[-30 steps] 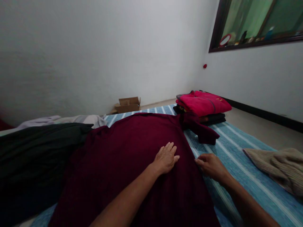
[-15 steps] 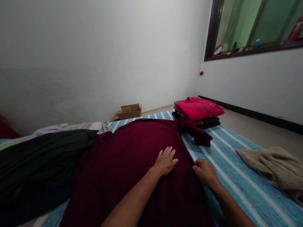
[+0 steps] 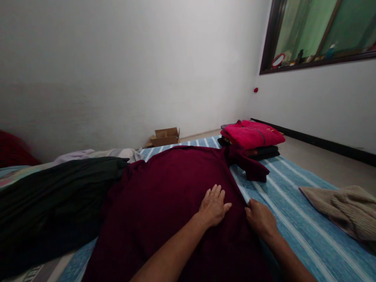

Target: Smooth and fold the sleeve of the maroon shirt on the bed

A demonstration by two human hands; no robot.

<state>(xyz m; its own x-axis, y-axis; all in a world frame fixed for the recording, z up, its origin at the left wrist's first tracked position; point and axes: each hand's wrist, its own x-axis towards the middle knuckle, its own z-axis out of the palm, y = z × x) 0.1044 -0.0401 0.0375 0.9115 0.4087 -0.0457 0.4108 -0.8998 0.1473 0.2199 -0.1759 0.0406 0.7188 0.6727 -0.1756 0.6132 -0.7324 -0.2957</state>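
Note:
A dark maroon short-sleeved shirt [image 3: 176,184] lies spread out before me, its collar end away from me and one sleeve out to the right. My left hand [image 3: 214,205] rests flat on the cloth, right of the middle, fingers stretched out. At the shirt's right edge, my right hand [image 3: 261,219] is closed with the fabric pinched between thumb and fingers. Beneath the shirt is a blue and white striped bed cover [image 3: 293,219].
Dark green clothing [image 3: 58,192] lies against the shirt's left side. Behind its right sleeve stands a folded pile with a pink garment [image 3: 252,134] on top. A beige knitted garment [image 3: 343,207] lies at far right. A cardboard box [image 3: 167,137] sits by the wall.
The view has turned slightly left, so most things appear shifted right. My left hand still lies flat on the shirt, and my right hand still grips its edge.

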